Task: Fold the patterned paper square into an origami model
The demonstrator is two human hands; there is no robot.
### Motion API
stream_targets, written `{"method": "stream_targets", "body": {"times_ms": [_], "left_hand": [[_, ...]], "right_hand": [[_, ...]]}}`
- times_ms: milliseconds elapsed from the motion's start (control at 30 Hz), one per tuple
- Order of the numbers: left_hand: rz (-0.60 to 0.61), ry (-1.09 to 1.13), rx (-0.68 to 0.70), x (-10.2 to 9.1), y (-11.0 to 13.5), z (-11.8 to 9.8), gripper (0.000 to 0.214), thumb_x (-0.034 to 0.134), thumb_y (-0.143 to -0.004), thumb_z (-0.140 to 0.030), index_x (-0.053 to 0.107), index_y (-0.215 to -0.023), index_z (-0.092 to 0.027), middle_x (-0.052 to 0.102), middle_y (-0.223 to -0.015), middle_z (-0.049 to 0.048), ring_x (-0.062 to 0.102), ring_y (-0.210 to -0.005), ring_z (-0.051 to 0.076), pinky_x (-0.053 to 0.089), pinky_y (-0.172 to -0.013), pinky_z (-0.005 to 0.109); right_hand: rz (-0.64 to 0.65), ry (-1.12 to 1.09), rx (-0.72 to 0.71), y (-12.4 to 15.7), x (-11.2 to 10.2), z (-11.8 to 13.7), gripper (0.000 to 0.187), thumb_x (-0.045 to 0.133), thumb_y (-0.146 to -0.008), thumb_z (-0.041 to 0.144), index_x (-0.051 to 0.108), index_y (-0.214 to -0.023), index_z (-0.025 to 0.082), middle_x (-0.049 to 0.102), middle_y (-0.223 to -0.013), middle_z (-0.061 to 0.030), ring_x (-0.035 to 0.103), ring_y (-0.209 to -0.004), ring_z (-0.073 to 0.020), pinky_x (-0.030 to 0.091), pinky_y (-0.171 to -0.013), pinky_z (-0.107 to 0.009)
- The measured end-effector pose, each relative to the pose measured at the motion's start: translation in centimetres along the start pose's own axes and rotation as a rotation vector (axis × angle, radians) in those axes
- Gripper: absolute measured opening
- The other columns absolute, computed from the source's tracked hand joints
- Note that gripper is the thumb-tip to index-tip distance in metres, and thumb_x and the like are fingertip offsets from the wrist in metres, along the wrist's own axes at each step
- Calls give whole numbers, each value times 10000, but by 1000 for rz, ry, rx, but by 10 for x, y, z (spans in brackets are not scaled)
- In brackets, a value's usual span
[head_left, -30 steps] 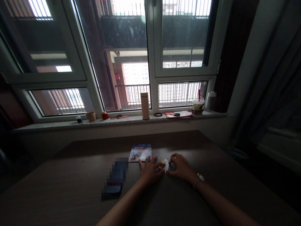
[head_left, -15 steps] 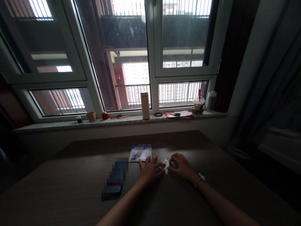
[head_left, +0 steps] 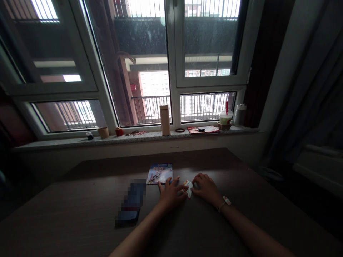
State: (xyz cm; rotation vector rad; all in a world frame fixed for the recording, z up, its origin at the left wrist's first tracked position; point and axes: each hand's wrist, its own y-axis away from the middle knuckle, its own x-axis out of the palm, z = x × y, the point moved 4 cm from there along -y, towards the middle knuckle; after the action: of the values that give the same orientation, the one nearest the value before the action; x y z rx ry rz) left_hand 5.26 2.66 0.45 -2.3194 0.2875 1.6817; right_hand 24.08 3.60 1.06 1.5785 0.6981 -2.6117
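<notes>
A small piece of folded paper (head_left: pixel 189 185), white with orange print, lies on the table between my hands. My left hand (head_left: pixel 173 192) pinches its left side between thumb and index finger, the other fingers spread toward a blue booklet (head_left: pixel 160 174). From the right, my right hand (head_left: pixel 206 187) has its fingers curled and the tips pressed at the paper's right edge. A bracelet with a pale charm (head_left: pixel 226 200) is on my right wrist. My fingers cover part of the paper.
A dark, pixelated phone-like object (head_left: pixel 131 205) lies left of my left forearm on the brown table (head_left: pixel 80 200). Along the windowsill (head_left: pixel 134 137) stand a beige flask (head_left: pixel 165 120), a paper cup (head_left: pixel 103 132), scissors (head_left: pixel 200 130) on red papers and a lidded drink cup (head_left: pixel 225 117).
My right hand and wrist have shifted slightly to the left, with the wrist turning a little. My left hand and the paper stay nearly where they were.
</notes>
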Motion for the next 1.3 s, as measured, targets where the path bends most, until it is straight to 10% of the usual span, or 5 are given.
{"method": "stream_targets", "body": {"times_ms": [1300], "left_hand": [[-7,-11,1,-1,1,-2,294,599,-846,-531,636,-1136,-502,400,-1503,-58,208,-1415,374,-57,-1037,759]], "right_hand": [[-21,-147,24,-7,7,-7,161,570,-846,305,723,-855,257,615,-983,-38,539,-1033,-217,398,-951,-346]]}}
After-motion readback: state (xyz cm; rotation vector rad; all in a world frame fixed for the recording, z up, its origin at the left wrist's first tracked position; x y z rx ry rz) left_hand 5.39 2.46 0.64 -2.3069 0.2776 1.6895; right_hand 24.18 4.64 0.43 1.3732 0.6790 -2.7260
